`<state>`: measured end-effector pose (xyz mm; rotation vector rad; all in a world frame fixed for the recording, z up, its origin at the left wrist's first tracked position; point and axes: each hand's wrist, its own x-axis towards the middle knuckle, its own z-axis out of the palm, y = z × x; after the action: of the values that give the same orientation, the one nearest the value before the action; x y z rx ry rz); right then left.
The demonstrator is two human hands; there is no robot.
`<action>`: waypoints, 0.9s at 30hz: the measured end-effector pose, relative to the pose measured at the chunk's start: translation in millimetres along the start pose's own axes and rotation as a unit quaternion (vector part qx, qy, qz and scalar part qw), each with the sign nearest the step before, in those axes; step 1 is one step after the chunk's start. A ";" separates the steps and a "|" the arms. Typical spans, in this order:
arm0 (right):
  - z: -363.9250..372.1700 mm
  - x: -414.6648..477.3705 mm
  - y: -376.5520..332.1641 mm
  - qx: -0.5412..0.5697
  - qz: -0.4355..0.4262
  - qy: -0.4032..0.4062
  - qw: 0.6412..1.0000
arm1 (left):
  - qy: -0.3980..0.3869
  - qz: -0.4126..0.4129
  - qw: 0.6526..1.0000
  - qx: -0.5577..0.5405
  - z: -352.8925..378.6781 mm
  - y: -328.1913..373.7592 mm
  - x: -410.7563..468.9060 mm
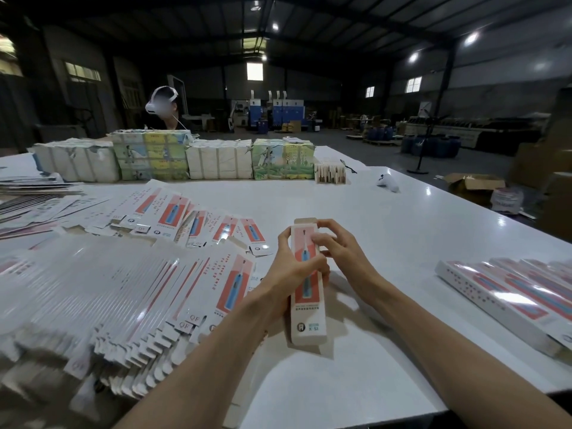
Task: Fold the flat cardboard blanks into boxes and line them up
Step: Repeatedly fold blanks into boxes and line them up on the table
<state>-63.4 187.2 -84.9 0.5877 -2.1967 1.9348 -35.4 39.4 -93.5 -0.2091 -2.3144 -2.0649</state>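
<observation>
Left hand gripped the middle of a toothbrush box, thumb across its printed face. The right hand pinched the upper end, fingers curled beside the far tuck flap, which looked untucked. The box was held just above the table at centre, running from 12 to 6 o'clock, already squared into a tube.

By my judgement the job was at an early stage. A short row of finished boxes lay side by side at 3 to 4 o'clock. A far larger fanned pile of flat blanks waited at 8 to 9 o'clock, with a looser scatter of blanks at 10 to 11.

The white glossy table carried tied bundles of stock along its far edge at 12 o'clock and a white controller at 1. Beyond stood a dim warehouse, where another person sat at 11 and an open carton lay on the floor at 2.
</observation>
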 end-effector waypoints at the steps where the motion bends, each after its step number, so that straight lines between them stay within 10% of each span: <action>1: 0.4 -0.4 0.7 0.006 0.001 0.003 1.000 | 0.003 -0.001 1.000 -0.002 -0.2 -0.4 -0.2; 27: -18.0 9.2 -2.0 0.184 0.106 0.058 0.976 | -0.070 0.028 0.997 0.035 2.8 -16.6 10.5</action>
<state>-73.5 202.9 -76.9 0.2823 -1.9081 2.4431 -47.6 41.2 -109.0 -0.4238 -2.4236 -2.0001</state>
